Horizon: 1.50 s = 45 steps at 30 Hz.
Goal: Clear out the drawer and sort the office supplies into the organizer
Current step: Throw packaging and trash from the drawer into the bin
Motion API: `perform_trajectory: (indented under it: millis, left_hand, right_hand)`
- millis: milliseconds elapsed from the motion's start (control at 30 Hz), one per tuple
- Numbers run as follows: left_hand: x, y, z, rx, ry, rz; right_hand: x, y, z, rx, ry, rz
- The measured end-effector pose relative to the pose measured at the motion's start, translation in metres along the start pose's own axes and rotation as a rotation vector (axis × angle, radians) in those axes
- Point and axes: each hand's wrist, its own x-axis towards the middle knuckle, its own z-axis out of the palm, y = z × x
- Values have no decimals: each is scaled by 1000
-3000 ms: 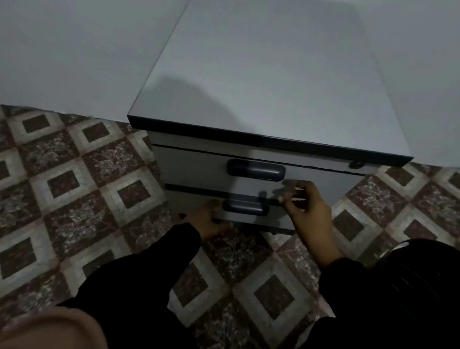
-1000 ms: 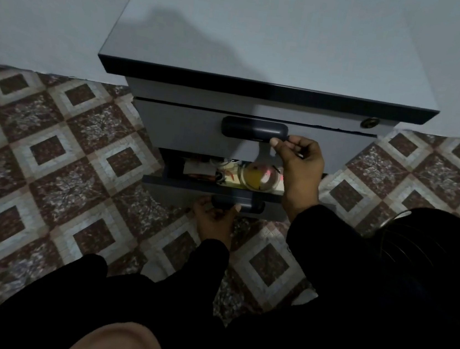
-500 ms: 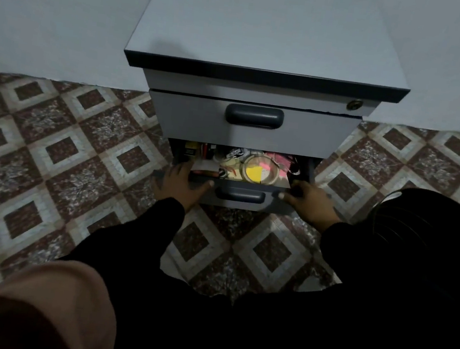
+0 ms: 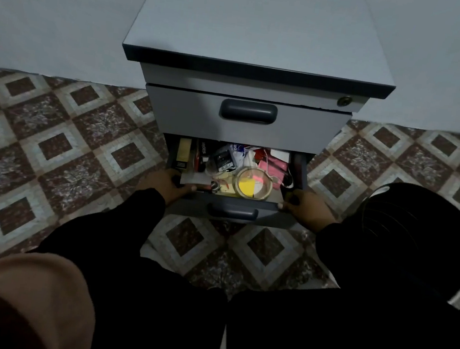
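A patterned brown-and-cream tiled floor (image 4: 60, 150) spreads beneath a grey metal drawer cabinet (image 4: 262, 30) standing against a pale wall. Its upper grey drawer front with a dark recessed handle (image 4: 246, 119) is closed. Below it the lower grey drawer (image 4: 233, 205) stands pulled out, its front panel spanning between the two hands. The left hand (image 4: 168, 184) grips the front edge at the left corner, fingers (image 4: 189, 187) curled over the rim. The right hand (image 4: 307, 208) grips the right corner the same way. Just beyond the fingers lies a jumble of supplies: a clear roll of tape (image 4: 253, 183) nearest the rim, yellow sticky notes (image 4: 246, 188) showing through it, pink paper (image 4: 273, 166) behind, and a yellow-and-black staple box (image 4: 183, 154) beyond the left hand.
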Motion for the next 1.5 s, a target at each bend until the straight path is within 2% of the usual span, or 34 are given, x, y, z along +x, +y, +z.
perform_trajectory:
  millis: [133,367,867,1200,1500]
  left_hand:
    - [-2,-13,4,56,-81,-3]
    - [-5,-32,7,-77,-185,-36]
    - [-40,-60,19,-108,-224,-79]
    - [-48,-65,32,-2,-299,-154]
    - [-47,-72,39,56,-324,-146]
  right_hand:
    - [-9,14,5,37,22,59]
    - [-19,29,4,49,-139,71]
    - [-59,52,14,212,-216,102]
    - [-76,56,27,185,-244,162]
    - [-85,56,30,220,-238,193]
